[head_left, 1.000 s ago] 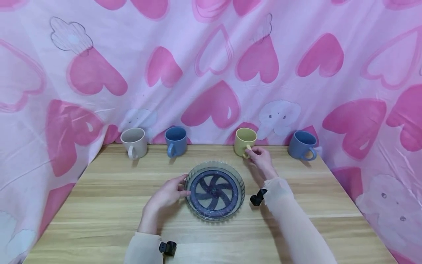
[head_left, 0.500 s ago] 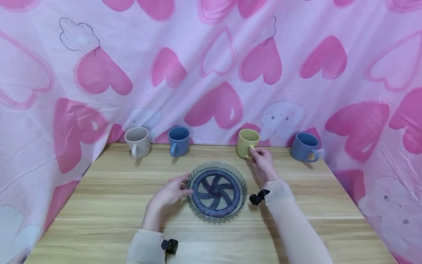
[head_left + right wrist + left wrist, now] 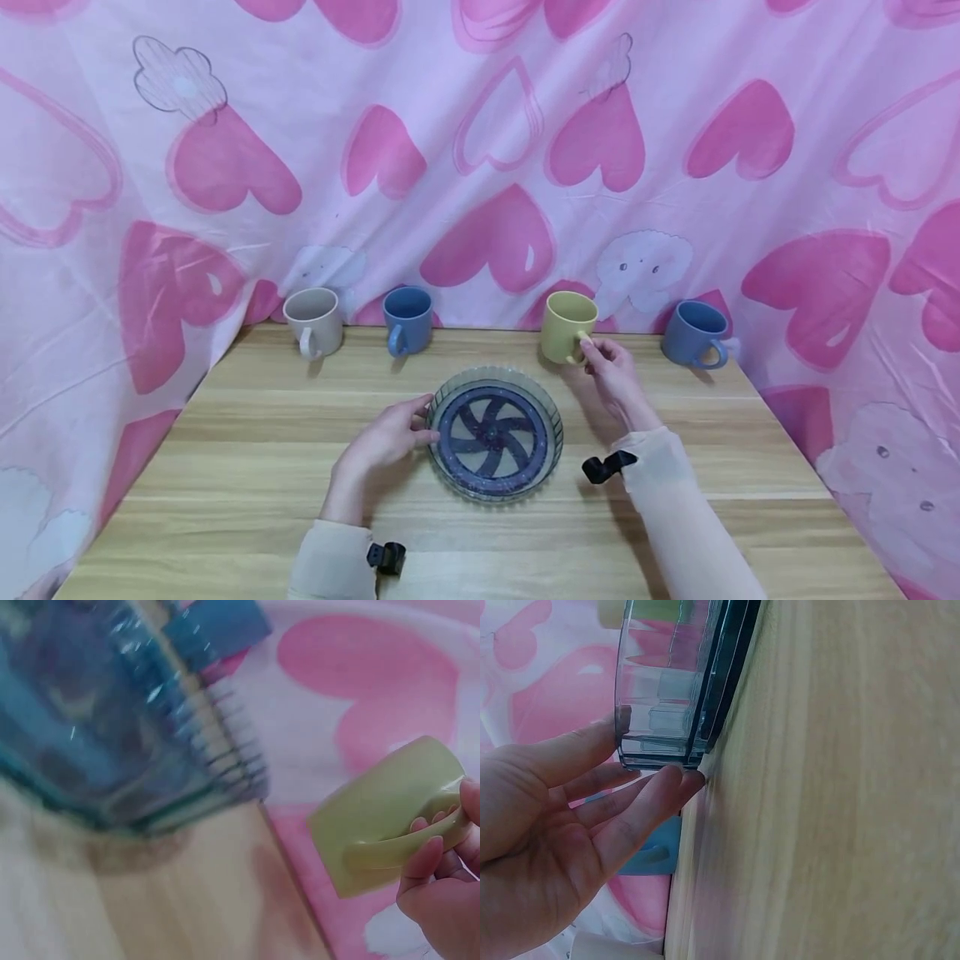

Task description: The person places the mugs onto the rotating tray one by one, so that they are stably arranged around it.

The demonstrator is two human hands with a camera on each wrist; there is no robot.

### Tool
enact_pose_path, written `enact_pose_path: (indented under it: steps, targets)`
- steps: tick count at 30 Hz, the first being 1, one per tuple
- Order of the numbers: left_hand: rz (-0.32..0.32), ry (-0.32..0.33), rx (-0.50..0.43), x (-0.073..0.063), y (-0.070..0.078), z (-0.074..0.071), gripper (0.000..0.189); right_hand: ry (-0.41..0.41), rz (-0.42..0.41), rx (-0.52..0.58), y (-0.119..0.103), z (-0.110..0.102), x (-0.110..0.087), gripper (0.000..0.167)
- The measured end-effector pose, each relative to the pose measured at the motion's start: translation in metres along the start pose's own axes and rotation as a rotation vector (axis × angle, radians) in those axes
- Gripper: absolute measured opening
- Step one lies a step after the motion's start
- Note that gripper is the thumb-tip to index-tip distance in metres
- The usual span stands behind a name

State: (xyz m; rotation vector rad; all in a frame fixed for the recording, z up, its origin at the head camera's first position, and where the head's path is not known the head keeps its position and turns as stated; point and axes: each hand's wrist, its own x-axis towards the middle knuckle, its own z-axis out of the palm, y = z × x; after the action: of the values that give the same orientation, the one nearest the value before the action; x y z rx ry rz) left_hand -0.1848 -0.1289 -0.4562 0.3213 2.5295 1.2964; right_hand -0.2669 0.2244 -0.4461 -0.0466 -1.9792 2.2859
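Observation:
A clear round dish with a ribbed wall [image 3: 557,421] stands in the middle of the wooden table, over a dark blue ring with a pinwheel pattern [image 3: 531,408]. My left hand [image 3: 386,437] holds the dish at its left side; in the left wrist view the thumb [image 3: 592,746] is at the rim and the other fingers lie against the outer wall. Farther back, my right hand [image 3: 618,383] pinches the handle of a yellow mug [image 3: 562,333] between thumb and fingers. The mug [image 3: 397,795] shows its side and handle in the right wrist view.
Along the table's back edge stand a light grey mug [image 3: 318,321] and a blue mug [image 3: 407,321] on the left. Another blue mug [image 3: 693,333] is at the back right, its handle to the right. A pink heart-patterned cloth [image 3: 480,125] hangs behind and beside the table [image 3: 247,467].
My right hand has shifted slightly right and toward me, with the yellow mug in its grip. The left hand and the dish keep their places; the head view has turned a little.

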Motion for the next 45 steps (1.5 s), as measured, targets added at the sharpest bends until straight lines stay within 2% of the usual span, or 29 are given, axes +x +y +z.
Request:
enact_pose_path:
  steps: [5,9,14,17,20,23,27,31,35,41,45]
  targets:
    - [-0.003,0.006,-0.005,0.001,0.001,-0.002,0.065,-0.064,-0.038,0.167,-0.016,0.006,-0.014,0.007]
    - [0.004,0.013,0.002,0.002,0.000,-0.003,0.065,-0.118,-0.084,0.194,-0.024,0.011,-0.026,0.011]
    - [-0.002,0.001,-0.004,0.002,0.000,-0.001,0.065,-0.198,-0.153,0.103,-0.022,0.012,-0.038,0.018]
    - [0.006,0.006,-0.005,0.002,0.001,-0.002,0.064,-0.242,-0.173,0.037,-0.017,0.012,-0.042,0.015]
    - [0.011,0.010,-0.003,0.004,0.001,0.000,0.064,-0.276,-0.169,-0.017,-0.013,0.010,-0.044,0.012]
    - [0.017,0.005,-0.007,0.005,0.001,0.003,0.064,-0.301,-0.165,-0.055,-0.008,0.008,-0.045,0.021]
    - [0.024,0.014,-0.011,0.002,0.000,0.005,0.063,-0.353,-0.154,-0.113,-0.003,0.011,-0.046,0.025]
    - [0.039,0.029,-0.012,-0.001,0.000,0.002,0.062,-0.403,-0.140,-0.196,0.004,0.018,-0.041,0.016]
    - [0.037,0.030,-0.015,-0.002,0.001,0.003,0.061,-0.452,-0.131,-0.225,0.008,0.020,-0.037,0.013]
    - [0.043,0.027,-0.005,-0.003,0.001,0.005,0.061,-0.503,-0.147,-0.261,0.010,0.019,-0.037,0.026]
    - [0.033,0.027,-0.017,-0.002,0.003,0.005,0.063,-0.525,-0.149,-0.273,0.013,0.017,-0.032,0.030]
